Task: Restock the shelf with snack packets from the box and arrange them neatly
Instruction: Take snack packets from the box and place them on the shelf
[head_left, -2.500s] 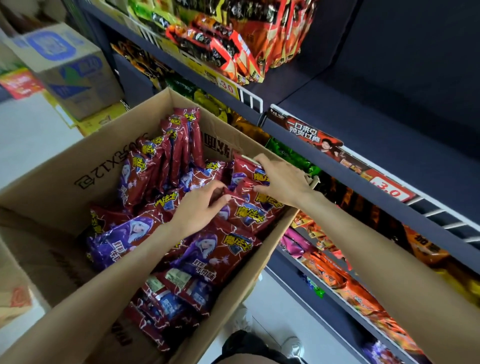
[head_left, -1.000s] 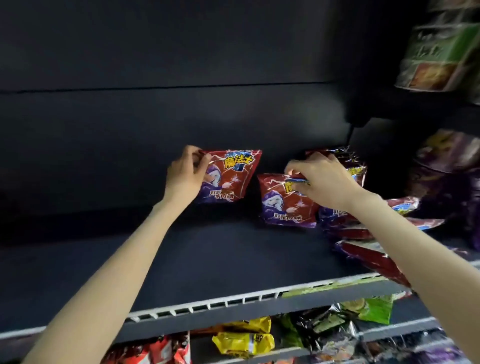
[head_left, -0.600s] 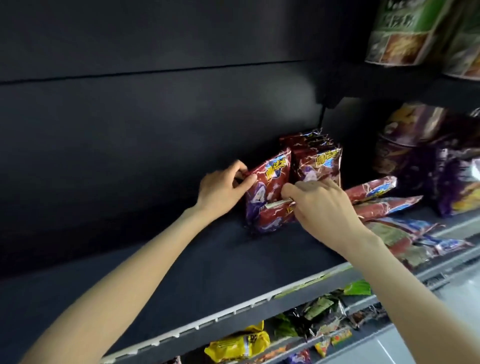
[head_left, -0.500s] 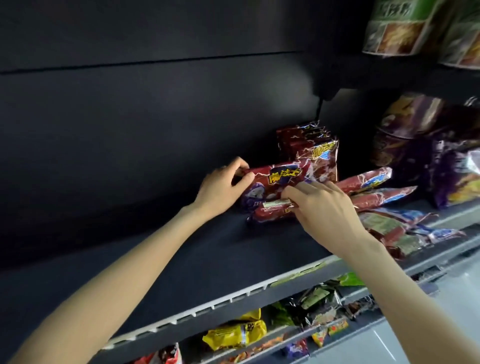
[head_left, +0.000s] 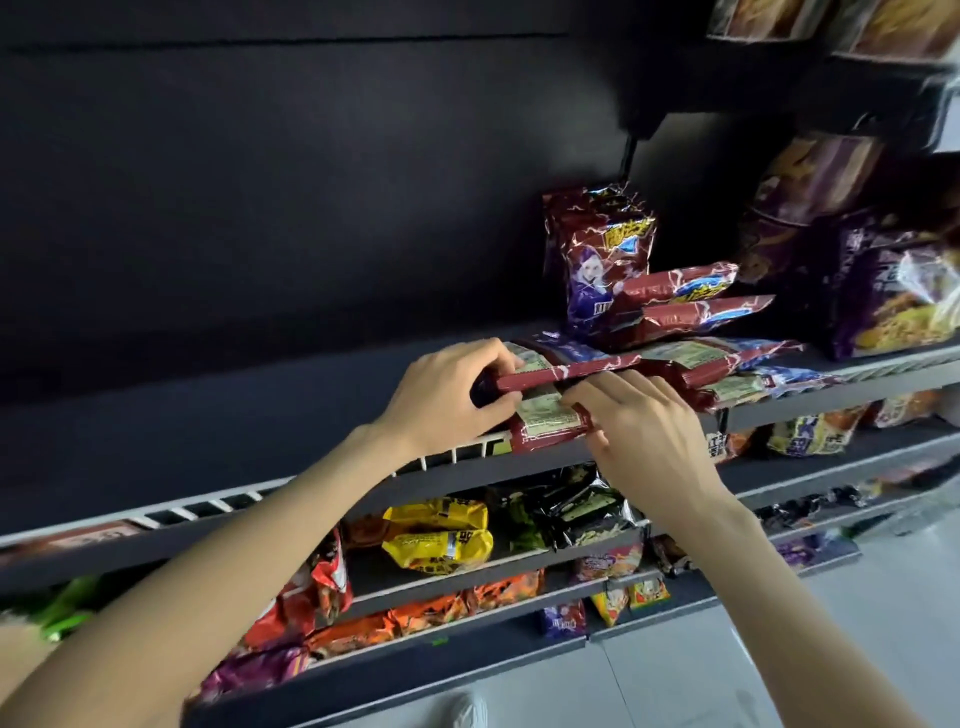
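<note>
While our left hand (head_left: 447, 395) and right hand (head_left: 639, 415) each keep a clamped grip on the red packets (head_left: 545, 400) at the shelf (head_left: 311, 499) front edge, we should square them flat beside the stack (head_left: 675, 312).

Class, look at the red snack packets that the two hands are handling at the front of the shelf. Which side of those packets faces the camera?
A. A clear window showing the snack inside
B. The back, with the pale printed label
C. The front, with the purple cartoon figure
B: the red packets gripped by the left hand and the right hand show pale printed label panels; the purple figure shows only on the upright packet behind.
</note>
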